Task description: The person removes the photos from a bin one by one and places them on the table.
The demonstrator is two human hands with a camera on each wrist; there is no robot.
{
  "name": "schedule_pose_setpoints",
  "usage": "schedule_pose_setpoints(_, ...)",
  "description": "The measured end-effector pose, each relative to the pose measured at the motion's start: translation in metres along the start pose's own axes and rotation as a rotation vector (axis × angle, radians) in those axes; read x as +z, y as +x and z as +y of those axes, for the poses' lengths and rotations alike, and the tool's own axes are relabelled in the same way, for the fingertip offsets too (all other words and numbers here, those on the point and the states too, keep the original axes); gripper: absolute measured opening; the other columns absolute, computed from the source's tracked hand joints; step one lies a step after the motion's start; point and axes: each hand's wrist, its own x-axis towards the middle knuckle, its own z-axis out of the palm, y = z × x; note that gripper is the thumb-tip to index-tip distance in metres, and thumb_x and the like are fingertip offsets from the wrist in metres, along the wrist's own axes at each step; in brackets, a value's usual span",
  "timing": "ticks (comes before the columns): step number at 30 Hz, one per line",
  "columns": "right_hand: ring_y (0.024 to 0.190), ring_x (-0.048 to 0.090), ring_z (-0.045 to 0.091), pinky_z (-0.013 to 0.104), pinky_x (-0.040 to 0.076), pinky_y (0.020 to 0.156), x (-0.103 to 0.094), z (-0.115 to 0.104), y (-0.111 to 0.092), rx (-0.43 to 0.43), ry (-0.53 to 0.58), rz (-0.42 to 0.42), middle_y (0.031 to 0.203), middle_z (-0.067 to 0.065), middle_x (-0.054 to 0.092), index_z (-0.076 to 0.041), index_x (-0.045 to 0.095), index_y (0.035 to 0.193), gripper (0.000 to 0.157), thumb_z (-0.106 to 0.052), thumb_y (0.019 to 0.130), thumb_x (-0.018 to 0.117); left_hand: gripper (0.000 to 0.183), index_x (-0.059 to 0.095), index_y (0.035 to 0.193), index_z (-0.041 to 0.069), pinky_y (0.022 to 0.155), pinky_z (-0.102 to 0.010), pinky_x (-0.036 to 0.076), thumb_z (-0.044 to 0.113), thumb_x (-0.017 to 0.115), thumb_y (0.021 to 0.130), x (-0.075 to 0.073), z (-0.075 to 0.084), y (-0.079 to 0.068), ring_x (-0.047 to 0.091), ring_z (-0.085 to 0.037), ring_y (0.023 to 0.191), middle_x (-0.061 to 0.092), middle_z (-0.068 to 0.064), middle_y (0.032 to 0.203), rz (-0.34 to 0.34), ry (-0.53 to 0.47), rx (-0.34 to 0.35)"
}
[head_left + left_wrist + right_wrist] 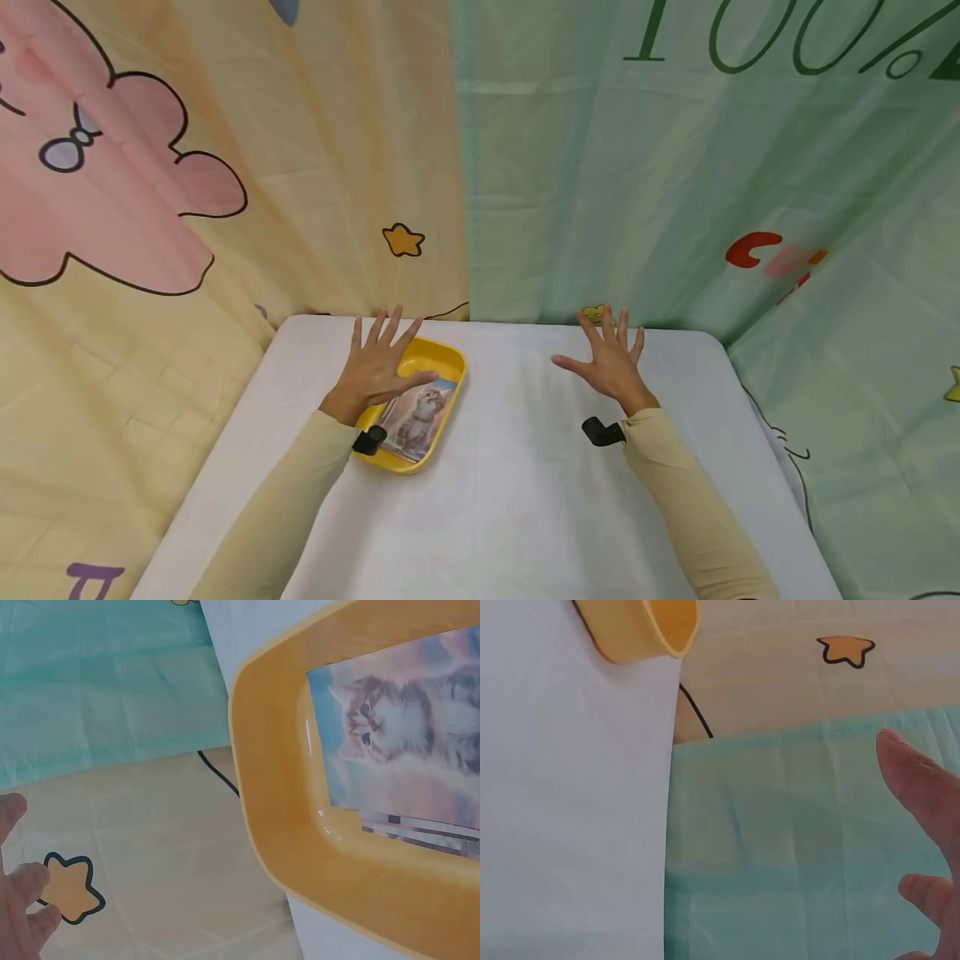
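My left hand (pixel 375 371) is spread with straight fingers above a yellow tray (pixel 459 367), hiding part of it. Inside the tray lies a picture card (pixel 422 417) of a fluffy kitten. The left wrist view shows this kitten card (pixel 405 727) on top of another printed piece (pixel 420 834), mostly covered. Fingers of the left hand (pixel 26 889) show at that view's left edge, apart from the tray. To the right, my right hand (pixel 611 367) is held over the white table with fingers spread, holding nothing. Its thumb and fingertips (pixel 922 784) appear in the right wrist view.
A white cloth covers the table (pixel 517 500). Printed curtains, one yellow (pixel 337 167) and one green (pixel 562 183), hang behind the table and at its sides. Each wrist carries a small black device (pixel 602 432).
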Motion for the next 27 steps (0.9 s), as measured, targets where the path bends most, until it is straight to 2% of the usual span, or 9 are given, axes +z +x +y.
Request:
schedule_pose_setpoints(10,0.141,-0.026,0.040,0.066,-0.020,0.104,0.000,0.000,-0.002,0.004,-0.005,0.016,0.159,0.019,-0.013,-0.019,0.020,0.155,0.095,-0.066,0.083,0.060,0.093,0.015,0.156,0.023,0.110,-0.059,-0.016,0.078,0.039,0.084,0.002,-0.003,-0.001,-0.007,-0.035,0.147,-0.005,-0.013,0.161,0.004,0.010,0.009)
schedule_pose_setpoints(15,0.140,-0.029,0.037,0.066,-0.021,0.104,0.000,0.001,-0.001,0.013,-0.005,0.024,0.159,0.019,-0.013,-0.020,0.021,0.155,0.095,-0.067,0.082,0.060,0.087,0.018,0.156,0.020,0.112,-0.059,-0.011,0.071,0.041,0.088,0.004,-0.006,-0.001,-0.003,-0.037,0.147,-0.001,-0.016,0.161,0.025,0.026,0.005)
schedule_pose_setpoints(22,0.140,-0.028,0.037,0.068,-0.017,0.104,0.004,0.005,0.005,0.006,-0.013,0.052,0.159,0.020,-0.010,-0.018,0.024,0.154,0.095,-0.069,0.082,0.059,0.083,0.022,0.155,0.016,0.114,-0.059,-0.005,0.066,0.041,0.091,0.012,-0.020,-0.003,0.005,-0.040,0.146,0.004,-0.020,0.160,0.080,0.057,-0.020)
schedule_pose_setpoints(27,0.141,-0.024,0.039,0.068,-0.015,0.105,0.011,0.004,0.009,-0.003,0.004,0.055,0.159,0.023,-0.006,-0.017,0.024,0.154,0.095,-0.068,0.082,0.059,0.082,0.022,0.154,0.013,0.114,-0.059,-0.002,0.061,0.045,0.092,0.016,-0.029,-0.006,0.007,-0.041,0.145,0.005,-0.021,0.160,0.078,0.035,-0.050)
